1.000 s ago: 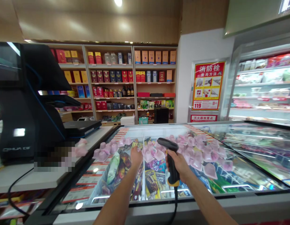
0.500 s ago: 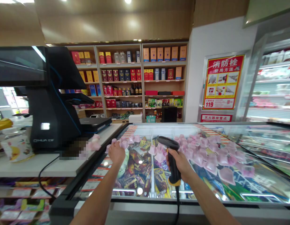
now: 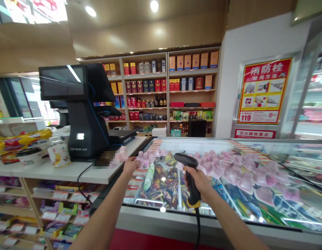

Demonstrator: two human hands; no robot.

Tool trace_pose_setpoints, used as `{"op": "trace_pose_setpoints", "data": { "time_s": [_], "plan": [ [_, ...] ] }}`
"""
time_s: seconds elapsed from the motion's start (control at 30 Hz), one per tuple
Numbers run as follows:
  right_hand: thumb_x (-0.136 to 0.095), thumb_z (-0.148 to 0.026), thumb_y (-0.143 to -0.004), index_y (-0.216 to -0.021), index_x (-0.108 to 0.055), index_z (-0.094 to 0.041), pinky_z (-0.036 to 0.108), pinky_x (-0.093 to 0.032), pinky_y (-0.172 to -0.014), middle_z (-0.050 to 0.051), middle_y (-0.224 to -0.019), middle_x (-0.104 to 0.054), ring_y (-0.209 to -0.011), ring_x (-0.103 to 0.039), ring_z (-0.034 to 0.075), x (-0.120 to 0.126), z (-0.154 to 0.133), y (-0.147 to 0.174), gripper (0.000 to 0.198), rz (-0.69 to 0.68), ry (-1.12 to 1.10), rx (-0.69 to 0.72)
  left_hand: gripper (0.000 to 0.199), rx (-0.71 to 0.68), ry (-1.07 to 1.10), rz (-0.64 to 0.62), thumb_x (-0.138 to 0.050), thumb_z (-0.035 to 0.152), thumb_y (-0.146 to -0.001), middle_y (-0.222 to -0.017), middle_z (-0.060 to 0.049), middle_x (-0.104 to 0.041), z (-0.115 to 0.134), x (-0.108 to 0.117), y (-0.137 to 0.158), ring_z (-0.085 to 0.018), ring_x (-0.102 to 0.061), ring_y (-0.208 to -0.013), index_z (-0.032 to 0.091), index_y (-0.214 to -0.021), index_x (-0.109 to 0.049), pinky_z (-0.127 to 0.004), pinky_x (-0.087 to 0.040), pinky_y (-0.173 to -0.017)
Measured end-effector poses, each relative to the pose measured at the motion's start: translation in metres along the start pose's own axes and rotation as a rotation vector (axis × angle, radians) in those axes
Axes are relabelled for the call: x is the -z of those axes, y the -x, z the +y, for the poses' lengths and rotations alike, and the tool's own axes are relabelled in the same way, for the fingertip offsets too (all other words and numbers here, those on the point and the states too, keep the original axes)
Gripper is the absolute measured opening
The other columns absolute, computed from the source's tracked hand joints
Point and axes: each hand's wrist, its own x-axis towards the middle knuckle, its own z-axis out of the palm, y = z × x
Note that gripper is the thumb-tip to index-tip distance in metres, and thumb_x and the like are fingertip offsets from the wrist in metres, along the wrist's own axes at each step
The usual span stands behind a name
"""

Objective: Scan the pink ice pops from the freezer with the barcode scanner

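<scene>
Fingers of the right hand wrap a corded barcode scanner above a glass-topped freezer strewn with translucent pink cups; the left hand meets cups near the white desk, its grip impossible to tell.

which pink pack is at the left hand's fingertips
The pink pack with the striped label, just right of the left hand; the others sit farther off.
</scene>
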Motion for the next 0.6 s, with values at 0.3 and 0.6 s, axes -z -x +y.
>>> {"op": "trace_pose_setpoints", "data": {
  "time_s": [0.3, 0.6],
  "plan": [
    [-0.046, -0.045, -0.067, -0.058, -0.049, -0.014, 0.021, -0.036, -0.035, -0.002, -0.042, -0.048, -0.034, -0.041, 0.007, 0.011, 0.004, 0.018, 0.033, -0.073, 0.037, -0.008, 0.026, 0.147, 0.449, -0.344, -0.045, 0.027, -0.078, -0.095, -0.005, -0.055, 0.025, -0.051, 0.026, -0.012, -0.055, -0.076, 0.014, -0.101, -0.049, -0.030, -0.047, -0.064],
    [-0.049, -0.044, -0.065, -0.066, -0.048, -0.015, 0.020, -0.036, -0.034, -0.003, -0.048, -0.050, -0.036, -0.042, 0.007, 0.023, -0.004, 0.022, 0.029, -0.029, -0.047, -0.018, 0.029, 0.183, 0.536, -0.406, -0.045, 0.028, -0.078, -0.102, -0.006, -0.053, 0.024, -0.079, 0.029, -0.015, -0.054, -0.083, 0.015, -0.104, -0.048, -0.034, -0.046, -0.069]
  ]
}}
